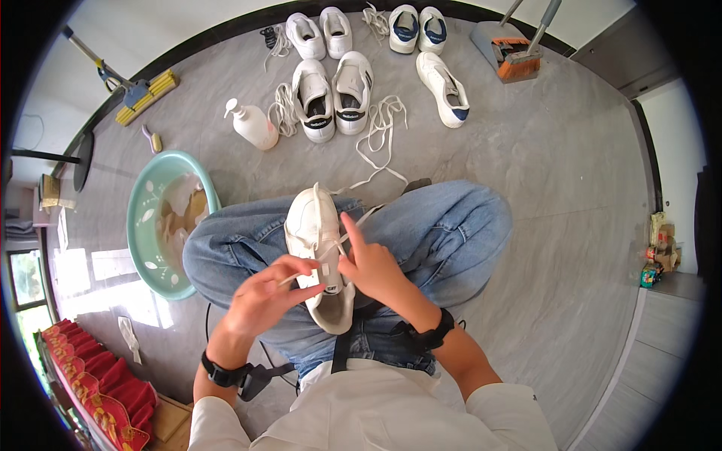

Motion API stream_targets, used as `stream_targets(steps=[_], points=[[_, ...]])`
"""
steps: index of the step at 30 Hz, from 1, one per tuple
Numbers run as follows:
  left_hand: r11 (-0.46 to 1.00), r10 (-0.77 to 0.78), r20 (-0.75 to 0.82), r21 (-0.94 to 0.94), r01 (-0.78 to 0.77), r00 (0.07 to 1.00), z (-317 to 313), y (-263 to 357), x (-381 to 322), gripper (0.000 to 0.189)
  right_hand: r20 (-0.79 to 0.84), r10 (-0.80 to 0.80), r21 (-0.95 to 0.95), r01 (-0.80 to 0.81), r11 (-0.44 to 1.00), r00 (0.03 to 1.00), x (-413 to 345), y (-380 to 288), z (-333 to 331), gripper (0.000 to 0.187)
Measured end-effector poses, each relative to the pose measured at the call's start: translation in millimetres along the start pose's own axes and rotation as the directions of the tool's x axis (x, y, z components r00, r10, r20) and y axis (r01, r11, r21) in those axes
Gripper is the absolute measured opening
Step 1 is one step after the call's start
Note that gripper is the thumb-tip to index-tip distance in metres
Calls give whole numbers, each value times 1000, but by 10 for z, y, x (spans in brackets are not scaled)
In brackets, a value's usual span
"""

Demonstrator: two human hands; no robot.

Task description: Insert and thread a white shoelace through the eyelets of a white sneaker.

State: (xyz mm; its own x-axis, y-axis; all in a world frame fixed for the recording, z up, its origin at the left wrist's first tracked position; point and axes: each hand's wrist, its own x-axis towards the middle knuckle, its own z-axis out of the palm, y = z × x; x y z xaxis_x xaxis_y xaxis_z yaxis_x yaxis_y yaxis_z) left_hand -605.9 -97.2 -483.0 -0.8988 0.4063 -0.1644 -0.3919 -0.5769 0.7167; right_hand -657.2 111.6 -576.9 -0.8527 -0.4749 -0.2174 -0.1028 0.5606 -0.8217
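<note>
A white sneaker [317, 217] lies on my lap, toe pointing away from me, with a white shoelace [370, 214] partly threaded through it and trailing over my leg to the floor. At the left side of the tongue, my left hand [271, 290] pinches a piece of the lace between its fingers. My right hand [369, 262] is at the shoe's right side, index finger extended along the lace; its thumb is near the eyelets. Whether it grips the lace I cannot tell. The tongue bears a small label.
On the floor ahead stand several white sneakers [352, 93], bundled laces [286, 110] and a pump bottle [254, 127]. At left are a green basin [138, 225] with water, a brush [153, 140] and a sponge mop [146, 96]. A dustpan [486, 42] with a broom [519, 65] stands back right.
</note>
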Motion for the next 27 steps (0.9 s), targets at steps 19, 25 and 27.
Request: stream_targets(steps=[19, 25, 27], points=[[613, 116, 423, 681, -400, 899, 596, -69, 387, 9, -222, -538, -310, 464, 830, 813, -190, -215, -454, 52], [634, 171, 215, 723, -275, 961, 406, -414, 565, 7, 134, -301, 175, 277, 945, 944, -492, -184, -711, 19], [508, 244, 97, 835, -212, 965, 210, -439, 571, 7, 237, -197, 293, 123, 948, 951, -535, -155, -793, 22]])
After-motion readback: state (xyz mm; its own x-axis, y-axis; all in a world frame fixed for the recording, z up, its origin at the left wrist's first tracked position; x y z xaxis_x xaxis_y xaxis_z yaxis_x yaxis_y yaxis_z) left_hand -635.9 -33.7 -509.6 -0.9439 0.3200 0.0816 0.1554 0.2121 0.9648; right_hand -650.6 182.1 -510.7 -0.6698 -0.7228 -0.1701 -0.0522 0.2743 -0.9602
